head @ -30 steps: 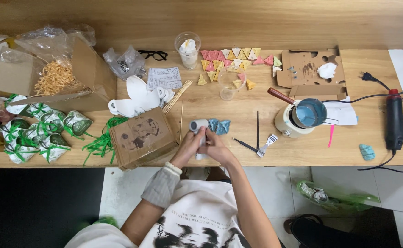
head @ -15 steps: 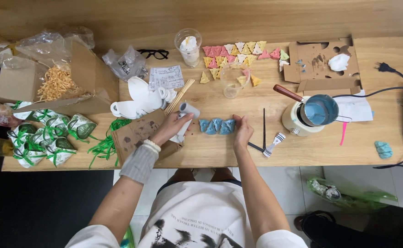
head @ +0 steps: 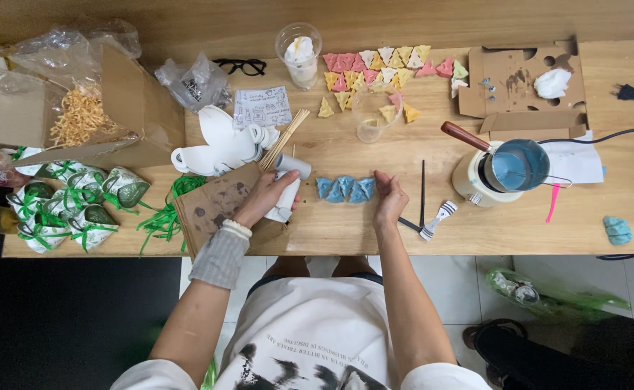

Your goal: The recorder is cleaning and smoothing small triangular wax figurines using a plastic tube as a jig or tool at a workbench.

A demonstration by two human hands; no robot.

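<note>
Between the hands lies a row of blue triangular pieces (head: pixel 344 188), longer than a second ago, when both hands met over it; now they are apart, the left hand (head: pixel 265 198) clasping a white roll (head: pixel 286 189), the right hand (head: pixel 389 202) flat on the wooden table (head: pixel 519 235) just right of the row (fingers spread, holding nothing); bare wood runs toward the near edge; the roll's lower end is hidden by the fingers.

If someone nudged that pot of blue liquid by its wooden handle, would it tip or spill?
Probably risky. The pot sits perched on a cream base, not on the table, so a push might slide it off. It looks well filled, so the liquid would likely slosh. The long handle adds leverage.
</note>
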